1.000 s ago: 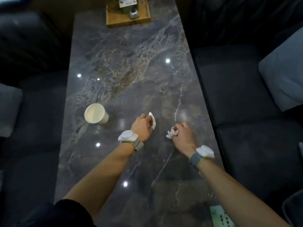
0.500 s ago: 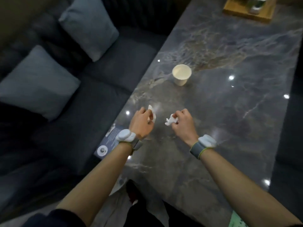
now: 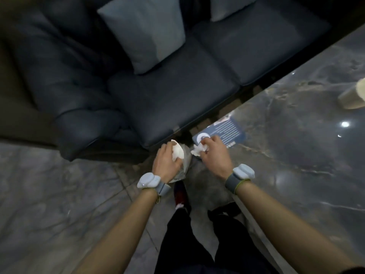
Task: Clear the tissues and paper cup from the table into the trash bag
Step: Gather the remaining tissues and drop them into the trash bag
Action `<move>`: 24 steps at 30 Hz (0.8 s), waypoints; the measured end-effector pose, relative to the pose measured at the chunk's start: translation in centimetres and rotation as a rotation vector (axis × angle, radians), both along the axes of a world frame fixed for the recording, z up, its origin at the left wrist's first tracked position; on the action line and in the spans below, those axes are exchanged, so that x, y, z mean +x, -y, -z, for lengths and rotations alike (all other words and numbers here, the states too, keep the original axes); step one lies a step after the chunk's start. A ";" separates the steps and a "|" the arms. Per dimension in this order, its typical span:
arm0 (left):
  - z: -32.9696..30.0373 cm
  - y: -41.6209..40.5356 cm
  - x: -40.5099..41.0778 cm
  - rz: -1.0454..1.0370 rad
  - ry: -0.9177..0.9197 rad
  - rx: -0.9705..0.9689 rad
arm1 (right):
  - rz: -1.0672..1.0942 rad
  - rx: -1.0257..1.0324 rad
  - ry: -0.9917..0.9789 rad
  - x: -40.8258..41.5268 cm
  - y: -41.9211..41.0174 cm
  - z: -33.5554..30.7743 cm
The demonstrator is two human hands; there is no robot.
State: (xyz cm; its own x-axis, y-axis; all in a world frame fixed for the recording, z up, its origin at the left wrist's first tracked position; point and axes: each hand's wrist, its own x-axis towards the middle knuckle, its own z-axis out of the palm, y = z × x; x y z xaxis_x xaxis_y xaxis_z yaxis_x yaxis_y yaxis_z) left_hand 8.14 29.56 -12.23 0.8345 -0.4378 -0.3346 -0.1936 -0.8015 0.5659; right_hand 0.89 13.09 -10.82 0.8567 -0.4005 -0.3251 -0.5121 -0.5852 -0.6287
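Note:
My left hand (image 3: 166, 162) grips a white tissue (image 3: 177, 153) off the table's corner, above the floor. My right hand (image 3: 214, 155) grips a second crumpled white tissue (image 3: 198, 150) right beside it. Between and below the two hands hangs a pale translucent trash bag (image 3: 184, 167), mostly hidden by my left hand. The paper cup (image 3: 352, 96) stands on the dark marble table (image 3: 296, 165) at the far right edge of the view, cut off by the frame.
A dark blue sofa (image 3: 167, 91) with grey cushions (image 3: 146, 30) runs along the table's left side. A blue printed card (image 3: 227, 129) lies at the table's corner. My legs and a shoe (image 3: 180, 194) stand on the grey tiled floor (image 3: 49, 194).
My view has swung left and down. Both hands carried their tissues from over the table to past its corner, above the bag. The cup now sits at the right edge.

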 end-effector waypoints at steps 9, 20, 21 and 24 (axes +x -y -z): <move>10.2 -7.3 1.3 -0.163 -0.120 0.080 | -0.204 0.093 -0.207 4.4 -8.1 10.5; 26.0 -9.6 2.8 -0.218 -0.195 0.111 | -0.088 0.109 -0.361 7.5 -11.2 27.9; 27.2 -10.0 2.9 -0.213 -0.190 0.104 | -0.088 0.124 -0.362 7.5 -11.2 29.0; 28.1 -10.7 3.1 -0.203 -0.204 0.107 | -0.088 0.160 -0.354 7.6 -11.2 30.0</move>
State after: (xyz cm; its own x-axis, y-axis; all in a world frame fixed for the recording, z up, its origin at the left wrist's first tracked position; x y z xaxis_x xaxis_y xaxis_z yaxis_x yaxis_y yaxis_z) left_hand 11.20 40.23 -40.31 0.8120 -0.2218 -0.5398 0.0862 -0.8692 0.4868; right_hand 8.53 24.29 -40.87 0.7097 -0.2506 -0.6584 -0.6653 -0.5457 -0.5095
